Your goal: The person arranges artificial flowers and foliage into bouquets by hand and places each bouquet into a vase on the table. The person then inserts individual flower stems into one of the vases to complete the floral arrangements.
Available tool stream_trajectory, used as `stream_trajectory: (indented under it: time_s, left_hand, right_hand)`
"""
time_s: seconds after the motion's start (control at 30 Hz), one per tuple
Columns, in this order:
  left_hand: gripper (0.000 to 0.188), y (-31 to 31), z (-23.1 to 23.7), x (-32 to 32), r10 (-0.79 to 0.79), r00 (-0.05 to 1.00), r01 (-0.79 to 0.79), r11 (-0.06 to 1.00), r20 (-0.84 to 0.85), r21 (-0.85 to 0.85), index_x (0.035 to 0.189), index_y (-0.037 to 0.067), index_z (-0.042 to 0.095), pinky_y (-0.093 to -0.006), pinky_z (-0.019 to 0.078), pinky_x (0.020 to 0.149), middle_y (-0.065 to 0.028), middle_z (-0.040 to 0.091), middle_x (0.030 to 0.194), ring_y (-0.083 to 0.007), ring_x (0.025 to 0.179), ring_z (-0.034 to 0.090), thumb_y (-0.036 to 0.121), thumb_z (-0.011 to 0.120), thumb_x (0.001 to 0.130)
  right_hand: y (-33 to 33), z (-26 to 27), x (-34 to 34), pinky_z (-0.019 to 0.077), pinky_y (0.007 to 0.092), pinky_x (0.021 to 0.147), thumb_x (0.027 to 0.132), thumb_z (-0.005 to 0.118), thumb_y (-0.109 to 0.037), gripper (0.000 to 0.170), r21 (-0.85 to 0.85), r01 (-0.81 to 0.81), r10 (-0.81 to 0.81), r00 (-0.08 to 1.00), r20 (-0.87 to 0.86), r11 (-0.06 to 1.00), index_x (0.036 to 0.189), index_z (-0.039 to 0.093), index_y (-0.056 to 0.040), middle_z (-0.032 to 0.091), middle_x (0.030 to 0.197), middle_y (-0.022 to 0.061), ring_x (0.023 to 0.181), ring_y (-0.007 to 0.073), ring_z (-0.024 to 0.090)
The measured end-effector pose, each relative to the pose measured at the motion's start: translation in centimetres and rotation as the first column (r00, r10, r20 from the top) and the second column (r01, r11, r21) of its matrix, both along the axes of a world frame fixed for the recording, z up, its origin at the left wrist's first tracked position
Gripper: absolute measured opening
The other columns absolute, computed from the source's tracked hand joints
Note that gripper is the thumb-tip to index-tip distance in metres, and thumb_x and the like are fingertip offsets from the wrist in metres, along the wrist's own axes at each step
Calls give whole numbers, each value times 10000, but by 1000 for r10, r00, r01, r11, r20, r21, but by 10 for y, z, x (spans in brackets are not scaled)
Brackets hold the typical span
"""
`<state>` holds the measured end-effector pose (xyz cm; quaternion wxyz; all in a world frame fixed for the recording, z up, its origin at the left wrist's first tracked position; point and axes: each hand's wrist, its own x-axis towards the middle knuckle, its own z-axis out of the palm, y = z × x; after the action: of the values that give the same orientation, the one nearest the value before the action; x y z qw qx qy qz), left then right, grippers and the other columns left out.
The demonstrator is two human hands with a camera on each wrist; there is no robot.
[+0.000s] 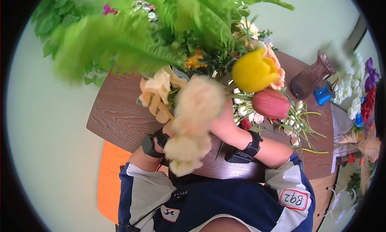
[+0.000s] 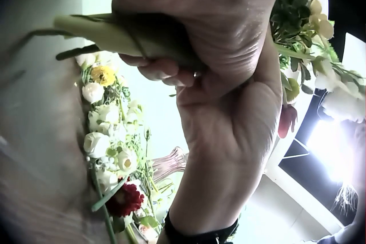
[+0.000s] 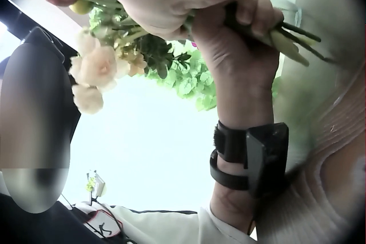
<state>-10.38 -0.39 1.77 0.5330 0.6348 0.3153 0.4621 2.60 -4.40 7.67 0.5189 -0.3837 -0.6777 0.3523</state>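
Note:
Both hands grip the stems of a large mixed bouquet (image 1: 200,101) over the table. Green fern fronds (image 1: 116,43), a yellow tulip (image 1: 253,73), a pink tulip (image 1: 271,104) and pale peach blooms (image 3: 98,65) spread out of it. My left hand (image 2: 200,21) curls round the bundled stems (image 2: 114,35), whose cut ends poke out below the fist; flowers hide this hand in the head view. Right against it, my right hand (image 1: 224,123) grasps the bundle higher up, nearer the blooms, partly covered by them.
On the dark wooden table (image 1: 120,111), loose white flowers and stems (image 1: 295,131) lie at the right. Behind them are a purple glass vase (image 1: 311,77) and a blue ribbon spool (image 1: 323,94). An orange chair (image 1: 110,183) stands at the left; more flowers (image 1: 368,105) fill the far right.

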Motion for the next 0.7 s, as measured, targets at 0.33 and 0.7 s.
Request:
stream_trajectory:
  time_s: [0.33,0.7]
  left_hand:
    - [770,-7,-14,-8,13,986,-11,1000,-169,8,1223,2,407,-347,429,876,-170,510,1159,-218,1068,500,231,793,598]
    - [396,-4,10,8,12,990,21,972,-137,234,1035,-20,551,-290,481,738,-86,637,925,-180,841,612,92,682,679]
  right_hand:
    - [-6,-16,-1,472,266,798,782,618,-55,255,-162,28,-67,968,-242,986,1018,554,19,603,997,73,912,142,579]
    - [-3,-10,16,457,268,845,828,583,-62,271,331,-21,-84,950,299,944,1087,563,13,612,1059,105,962,162,585]
